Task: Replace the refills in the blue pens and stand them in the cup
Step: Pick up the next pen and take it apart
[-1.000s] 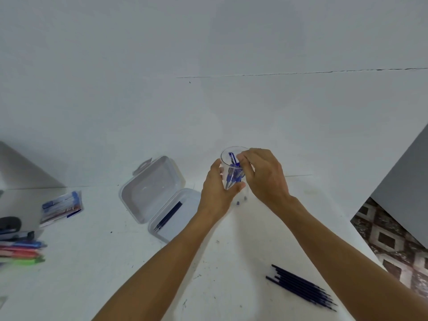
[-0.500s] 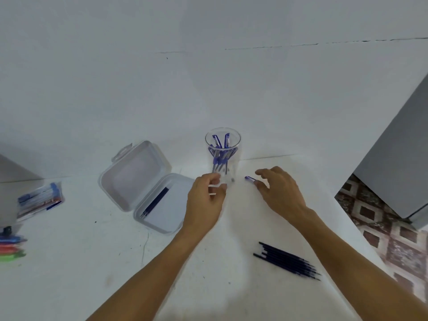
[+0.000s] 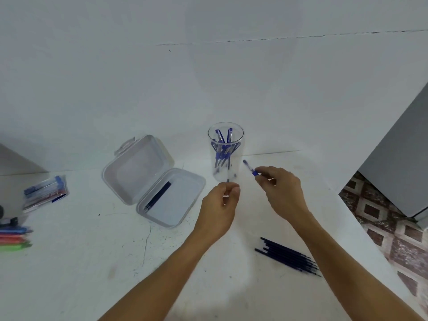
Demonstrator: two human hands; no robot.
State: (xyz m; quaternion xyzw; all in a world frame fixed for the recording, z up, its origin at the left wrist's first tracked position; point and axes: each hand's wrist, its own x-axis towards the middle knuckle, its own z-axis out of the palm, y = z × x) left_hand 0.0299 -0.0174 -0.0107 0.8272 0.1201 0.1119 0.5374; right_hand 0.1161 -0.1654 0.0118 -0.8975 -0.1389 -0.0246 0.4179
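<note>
Presently right fingers point(image 3: 264, 173) pinch one pen point(image 3: 251, 169), left fingers point(image 3: 222, 189) pinch one small part point(image 3: 228, 181); cup point(image 3: 239, 168) holds perhaps five pens point(image 3: 223, 154).

blue pens point(image 3: 223, 149), clear cup point(image 3: 225, 163)

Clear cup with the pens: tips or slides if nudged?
Likely tippy: the cup is tall and narrow, with pens leaning inside. Its clear smooth wall looks slippery; a low nudge may slide it, a high one topple it.
</note>
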